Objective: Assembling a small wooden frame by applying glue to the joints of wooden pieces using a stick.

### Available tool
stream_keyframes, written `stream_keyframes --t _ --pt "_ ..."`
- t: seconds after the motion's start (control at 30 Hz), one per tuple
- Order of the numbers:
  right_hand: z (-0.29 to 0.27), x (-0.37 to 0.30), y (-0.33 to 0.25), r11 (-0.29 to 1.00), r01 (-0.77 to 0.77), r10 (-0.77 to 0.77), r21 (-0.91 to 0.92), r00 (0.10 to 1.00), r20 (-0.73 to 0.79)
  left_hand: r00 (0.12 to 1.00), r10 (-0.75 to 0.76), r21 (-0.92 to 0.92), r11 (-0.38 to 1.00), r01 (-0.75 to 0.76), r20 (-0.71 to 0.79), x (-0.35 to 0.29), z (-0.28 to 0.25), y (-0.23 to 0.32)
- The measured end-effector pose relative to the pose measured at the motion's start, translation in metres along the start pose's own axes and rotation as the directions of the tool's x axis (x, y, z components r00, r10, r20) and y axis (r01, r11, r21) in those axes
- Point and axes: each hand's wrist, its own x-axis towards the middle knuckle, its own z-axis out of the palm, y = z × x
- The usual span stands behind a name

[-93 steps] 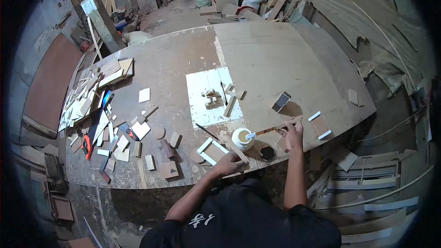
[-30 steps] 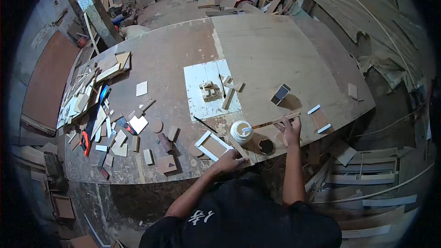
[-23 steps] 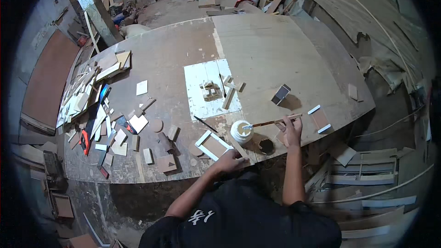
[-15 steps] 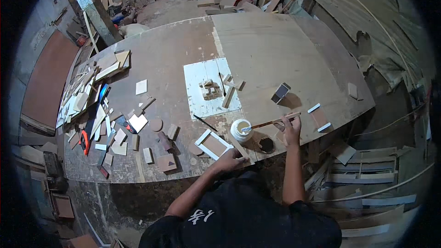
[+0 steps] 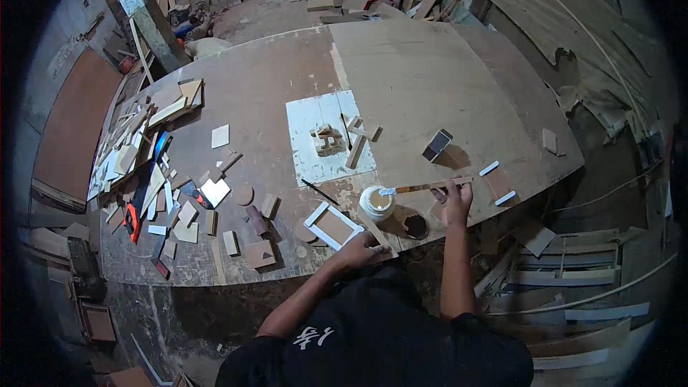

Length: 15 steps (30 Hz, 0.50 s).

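Observation:
In my right hand is a thin wooden stick, pinched near its outer end. White paste coats the other tip, which sits at the mouth of an open white jar. My left hand is closed at the near table edge on the lower end of a narrow wooden strip. Just beyond that hand lies a small rectangular panel with a white-edged frame. The dark round lid rests right of the jar.
A white board bears a small wooden assembly and crossed sticks. A dark-faced block stands to the right, beyond a panel with two white ends. Offcuts and a handsaw crowd the left side.
My right hand has shifted the stick slightly, so its pasted tip has come up from inside the jar to its rim. My left hand stays in place.

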Motion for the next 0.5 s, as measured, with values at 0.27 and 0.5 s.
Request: stream_keyframes --t 0.27,0.5 --pt "0.011 -0.019 -0.015 0.995 -0.079 0.077 0.067 0.996 0.042 0.997 0.042 -0.039 0.998 -0.040 0.058 -0.015 0.001 0.045" --pt "0.016 -0.021 -0.018 0.996 0.006 0.003 -0.085 0.994 0.106 0.989 0.135 -0.026 0.991 -0.134 0.063 0.004 0.010 0.027"
